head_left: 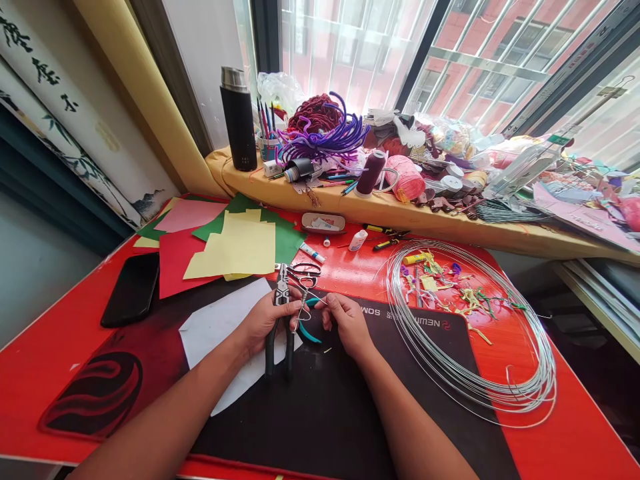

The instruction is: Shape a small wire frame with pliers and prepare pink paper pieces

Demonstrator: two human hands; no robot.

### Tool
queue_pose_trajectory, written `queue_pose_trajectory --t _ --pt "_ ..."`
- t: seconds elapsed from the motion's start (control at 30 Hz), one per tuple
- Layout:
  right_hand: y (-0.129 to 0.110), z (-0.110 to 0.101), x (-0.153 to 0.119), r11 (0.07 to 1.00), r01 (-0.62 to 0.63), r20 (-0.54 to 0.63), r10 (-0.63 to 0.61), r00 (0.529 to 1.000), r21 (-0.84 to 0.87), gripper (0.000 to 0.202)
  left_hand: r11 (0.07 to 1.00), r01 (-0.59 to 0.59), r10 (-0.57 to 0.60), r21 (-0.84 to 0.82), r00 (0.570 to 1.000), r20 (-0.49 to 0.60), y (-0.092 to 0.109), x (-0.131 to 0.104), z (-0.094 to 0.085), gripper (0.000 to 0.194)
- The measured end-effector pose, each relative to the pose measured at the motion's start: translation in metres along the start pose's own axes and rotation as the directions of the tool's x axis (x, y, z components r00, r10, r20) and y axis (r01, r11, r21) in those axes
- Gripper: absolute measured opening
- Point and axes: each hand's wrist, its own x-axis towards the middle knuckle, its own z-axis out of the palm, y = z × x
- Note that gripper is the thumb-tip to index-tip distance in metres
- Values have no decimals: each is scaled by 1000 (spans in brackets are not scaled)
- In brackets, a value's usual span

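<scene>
Over the dark desk mat, my left hand (263,319) pinches a piece of thin silvery wire (304,308) bent into loops and twists. My right hand (346,323), fingers closed, is at the wire's straight end. Black-handled pliers (281,293) lie along my left hand, with the thumb across them; whether the hand also grips them I cannot tell. Teal-handled pliers (309,333) are partly hidden between my hands. Just beyond, scissors (306,270) lie at the mat's far edge. A white sheet of paper (225,340) is partly under my left hand and forearm.
A large wire coil (543,373) lies at the right around colourful scraps (470,297). Coloured paper (240,247) and a black phone (131,290) are at the left. Beyond sit a small glue bottle (358,241) and a sill with a black flask (239,123) and yarn (405,179).
</scene>
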Motion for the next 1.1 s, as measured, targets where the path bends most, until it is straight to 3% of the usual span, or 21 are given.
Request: queue_pose_trajectory --t 1.1 --pt "-1 0 0 1000 -11 -2 11 1000 -2 50 1000 8 -8 7 1000 -9 2 -1 2 44"
